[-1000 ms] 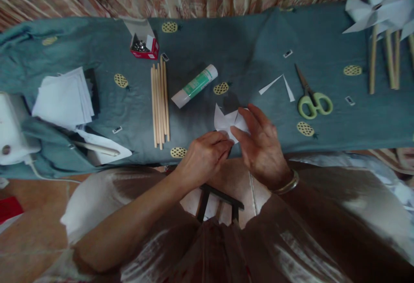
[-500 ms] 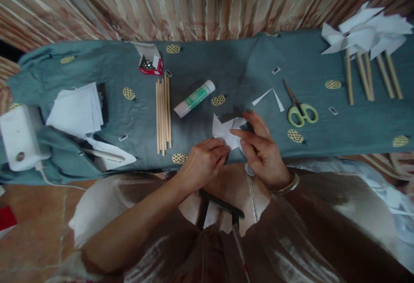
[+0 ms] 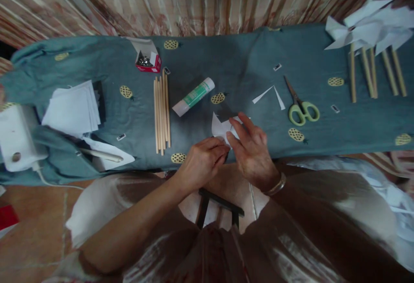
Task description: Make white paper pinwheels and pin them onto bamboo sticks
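A white paper pinwheel (image 3: 218,127), partly folded, lies at the table's near edge between my hands. My left hand (image 3: 201,162) is closed, its fingertips pinching the lower left part of the paper. From the right, my right hand (image 3: 254,153) reaches over the pinwheel with bent fingers gripping and pressing its right side, which hides much of the paper there. Beyond the paper lies a green and white glue stick (image 3: 194,96). Two thin paper slivers (image 3: 278,97) and green-handled scissors (image 3: 302,109) are to the right of my hands.
Several wooden sticks (image 3: 161,114) lie left of the glue. Behind them stands an open red box (image 3: 148,62) of small metal pieces. At far left are stacked paper sheets (image 3: 73,108) and a white power block (image 3: 19,138). Finished pinwheels (image 3: 365,28) on sticks lie at far right.
My right hand has moved left and inward over the pinwheel, its fingers covering more of the paper. The left hand keeps its pinch. The view has shifted slightly.
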Demonstrator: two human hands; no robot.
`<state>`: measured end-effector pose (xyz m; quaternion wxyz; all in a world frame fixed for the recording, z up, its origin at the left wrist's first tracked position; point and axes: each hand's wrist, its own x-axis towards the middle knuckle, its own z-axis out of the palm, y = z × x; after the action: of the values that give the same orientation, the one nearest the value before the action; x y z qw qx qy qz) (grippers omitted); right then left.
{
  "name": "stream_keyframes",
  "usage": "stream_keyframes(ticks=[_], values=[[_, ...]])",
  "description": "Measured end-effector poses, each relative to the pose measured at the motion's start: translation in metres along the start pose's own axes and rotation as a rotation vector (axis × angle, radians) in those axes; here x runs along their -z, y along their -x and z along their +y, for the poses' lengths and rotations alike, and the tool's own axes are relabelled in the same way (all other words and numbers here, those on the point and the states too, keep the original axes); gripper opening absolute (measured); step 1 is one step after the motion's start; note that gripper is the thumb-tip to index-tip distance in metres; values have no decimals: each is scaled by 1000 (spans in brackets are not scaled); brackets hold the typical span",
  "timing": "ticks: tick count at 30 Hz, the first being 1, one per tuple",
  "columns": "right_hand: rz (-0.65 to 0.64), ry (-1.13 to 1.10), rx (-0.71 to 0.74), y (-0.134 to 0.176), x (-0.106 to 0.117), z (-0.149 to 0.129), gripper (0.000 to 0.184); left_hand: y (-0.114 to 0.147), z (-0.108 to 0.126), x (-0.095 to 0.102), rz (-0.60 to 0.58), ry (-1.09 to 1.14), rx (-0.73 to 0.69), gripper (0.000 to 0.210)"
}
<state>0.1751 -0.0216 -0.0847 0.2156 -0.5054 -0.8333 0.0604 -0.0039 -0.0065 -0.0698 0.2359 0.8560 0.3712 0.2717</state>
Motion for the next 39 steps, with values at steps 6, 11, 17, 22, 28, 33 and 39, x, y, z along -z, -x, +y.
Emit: stream_keyframes(ticks=[6, 11, 17, 22, 28, 33, 39], values=[[116, -135, 8, -1, 8, 12, 37, 0, 1, 1, 11, 0, 15, 17], [90, -164, -4, -2, 12, 12, 43, 2, 1, 0, -12, -3, 35, 18], [5, -95, -27, -3, 0, 4, 34, 1, 0, 0, 4, -2, 18, 18], [32, -84, -16, -4, 0, 3, 32, 1, 0, 1, -26, 21, 53, 18], [113, -206, 1, -4, 11, 9, 44, 1, 1, 0, -38, 8, 53, 17], [86, -79, 13, -3, 7, 11, 32, 1, 1, 1, -22, 3, 43, 17], [57, -63, -18, -6, -1, 7, 29, 0, 0, 1, -29, 12, 49, 18]])
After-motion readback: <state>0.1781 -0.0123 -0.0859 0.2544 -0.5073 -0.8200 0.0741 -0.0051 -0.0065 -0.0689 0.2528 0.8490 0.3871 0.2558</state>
